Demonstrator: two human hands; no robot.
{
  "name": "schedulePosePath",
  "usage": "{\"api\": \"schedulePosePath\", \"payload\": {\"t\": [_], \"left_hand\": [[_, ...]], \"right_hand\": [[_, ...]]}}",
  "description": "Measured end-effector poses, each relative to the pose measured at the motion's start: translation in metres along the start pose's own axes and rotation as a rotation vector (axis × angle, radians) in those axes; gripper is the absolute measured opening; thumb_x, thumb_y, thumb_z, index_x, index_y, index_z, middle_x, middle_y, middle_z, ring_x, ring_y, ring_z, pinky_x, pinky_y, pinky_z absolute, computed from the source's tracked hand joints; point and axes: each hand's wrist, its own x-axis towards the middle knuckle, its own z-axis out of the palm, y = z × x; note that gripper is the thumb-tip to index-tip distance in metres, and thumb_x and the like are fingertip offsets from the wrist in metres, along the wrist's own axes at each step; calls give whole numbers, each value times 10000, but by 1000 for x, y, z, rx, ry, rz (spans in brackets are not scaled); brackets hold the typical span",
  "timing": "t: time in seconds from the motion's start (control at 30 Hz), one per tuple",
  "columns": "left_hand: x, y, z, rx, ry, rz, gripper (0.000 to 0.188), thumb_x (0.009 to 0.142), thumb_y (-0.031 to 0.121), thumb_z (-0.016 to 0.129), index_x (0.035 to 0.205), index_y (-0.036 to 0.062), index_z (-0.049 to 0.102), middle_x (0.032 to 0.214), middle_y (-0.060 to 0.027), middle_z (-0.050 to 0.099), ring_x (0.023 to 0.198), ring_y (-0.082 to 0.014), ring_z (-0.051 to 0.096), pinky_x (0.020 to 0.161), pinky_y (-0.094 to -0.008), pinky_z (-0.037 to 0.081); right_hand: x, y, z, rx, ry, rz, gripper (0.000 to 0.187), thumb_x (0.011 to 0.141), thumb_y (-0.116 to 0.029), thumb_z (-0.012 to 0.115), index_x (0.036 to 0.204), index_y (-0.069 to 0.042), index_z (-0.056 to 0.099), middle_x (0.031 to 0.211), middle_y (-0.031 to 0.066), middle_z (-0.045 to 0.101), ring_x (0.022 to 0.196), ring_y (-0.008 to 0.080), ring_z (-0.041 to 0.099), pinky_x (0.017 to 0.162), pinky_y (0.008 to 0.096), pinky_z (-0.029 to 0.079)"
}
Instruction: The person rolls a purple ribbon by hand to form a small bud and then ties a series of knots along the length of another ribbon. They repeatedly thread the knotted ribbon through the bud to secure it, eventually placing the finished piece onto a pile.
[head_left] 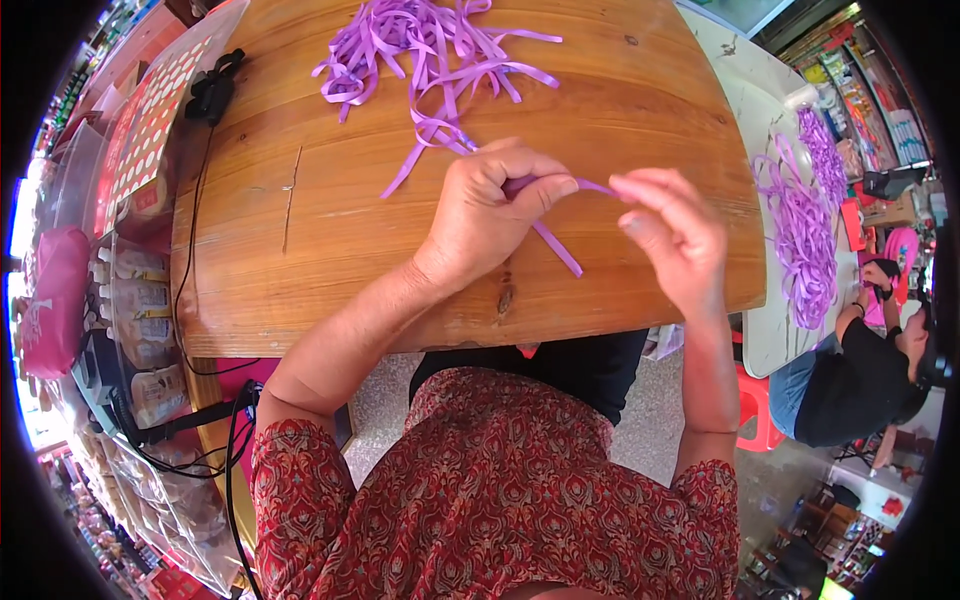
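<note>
A narrow purple ribbon (558,250) is held in my left hand (500,190), its thumb pressed over the curled fingers. One tail of ribbon hangs below that hand onto the wooden table, and a short piece sticks out to the right past the thumb. My right hand (680,225) is just right of that piece, its fingertips meeting or nearly meeting the end. Its thumb stands apart from the fingers. Behind my left hand, loose ribbon leads up to a tangled heap of purple ribbons (405,45) at the table's far side.
On the wooden table (360,240) lie a thin twig-like strip (291,200) and a black clip-like device (213,90) with a cable. A white side table (755,335) at right carries more purple ribbon bundles (800,240). A person in black (855,385) sits beyond, near a red stool (757,405).
</note>
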Motion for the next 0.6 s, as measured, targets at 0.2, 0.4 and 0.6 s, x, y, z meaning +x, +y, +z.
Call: {"api": "schedulePosePath", "payload": {"t": [0.2,0.4,0.6], "left_hand": [[-4,-4,12,270,76,388,109,740,81,724,843,83,686,656,-64,529,522,-221,521,464,-324,406],[-5,1,5,434,60,517,141,729,68,722,862,97,688,654,-49,521,518,-213,526,467,-330,414],[-3,18,10,357,-80,264,137,783,114,699,893,37,675,658,-87,502,562,-220,533,509,-310,419]], "right_hand": [[7,4,-4,366,-25,280,261,939,-142,517,1064,55,636,1042,134,639,953,173,598,840,279,452],[0,19,11,515,-190,377,174,886,-67,594,1007,35,666,880,64,661,779,129,619,736,238,485],[-5,26,2,149,-166,145,79,842,-57,638,898,-15,676,795,49,622,758,138,606,671,263,475]]}}
